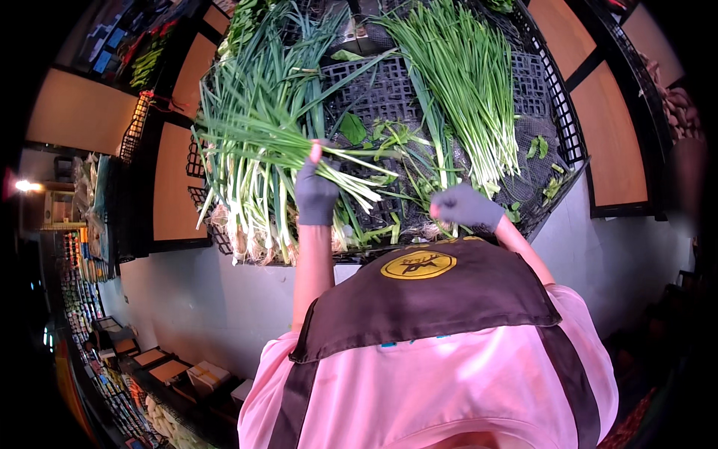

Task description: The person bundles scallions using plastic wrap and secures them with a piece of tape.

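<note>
My left hand (317,193), in a grey fingerless glove, grips a small bunch of long green stalks (275,140), probably garlic chives. Their pale ends point to the right, over the black plastic grid (373,84). Beneath and left of this hand lies a heap of scallions (263,196) with roots on. My right hand (468,206), gloved alike, has its fingers curled above loose stems near the tray's front edge; whether anything is between them is hidden. Just beyond it rests a thick pile of garlic chives (465,95), white ends towards me.
Black latticed walls (564,112) edge the display on the right. Torn leaves (352,129) and trimmings litter the middle. Wood-panelled stands (611,134) flank both sides. Green peppers (146,64) lie at the upper left, and a cardboard box (207,375) is at the lower left.
</note>
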Available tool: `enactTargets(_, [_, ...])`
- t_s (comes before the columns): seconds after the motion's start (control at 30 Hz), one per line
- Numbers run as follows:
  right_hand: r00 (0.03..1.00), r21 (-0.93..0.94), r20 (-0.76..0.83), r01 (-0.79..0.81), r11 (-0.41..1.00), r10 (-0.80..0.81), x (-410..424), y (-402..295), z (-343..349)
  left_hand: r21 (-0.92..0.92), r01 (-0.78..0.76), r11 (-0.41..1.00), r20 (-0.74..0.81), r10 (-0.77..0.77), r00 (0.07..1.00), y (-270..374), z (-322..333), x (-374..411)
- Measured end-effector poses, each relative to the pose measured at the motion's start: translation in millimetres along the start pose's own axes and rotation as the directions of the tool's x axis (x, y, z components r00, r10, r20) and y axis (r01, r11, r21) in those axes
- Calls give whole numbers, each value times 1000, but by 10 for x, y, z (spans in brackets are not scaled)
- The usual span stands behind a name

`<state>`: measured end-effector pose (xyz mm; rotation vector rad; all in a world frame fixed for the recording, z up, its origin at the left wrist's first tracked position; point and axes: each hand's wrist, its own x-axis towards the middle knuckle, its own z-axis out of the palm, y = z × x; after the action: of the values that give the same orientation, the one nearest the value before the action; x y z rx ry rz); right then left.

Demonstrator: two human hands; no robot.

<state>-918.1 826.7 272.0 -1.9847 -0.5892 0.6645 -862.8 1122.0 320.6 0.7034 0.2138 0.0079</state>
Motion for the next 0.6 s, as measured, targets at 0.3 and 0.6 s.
enactTargets(0.3, [667,-316,-740,-458,831,87,237,416,-370,-595,211,775,197,-114,974,46,-93,-35])
enactTargets(0.6, [565,-393,-823,-649,651,66,485,791,-451,-357,223,907,153,-179,972,-153,-7,-112])
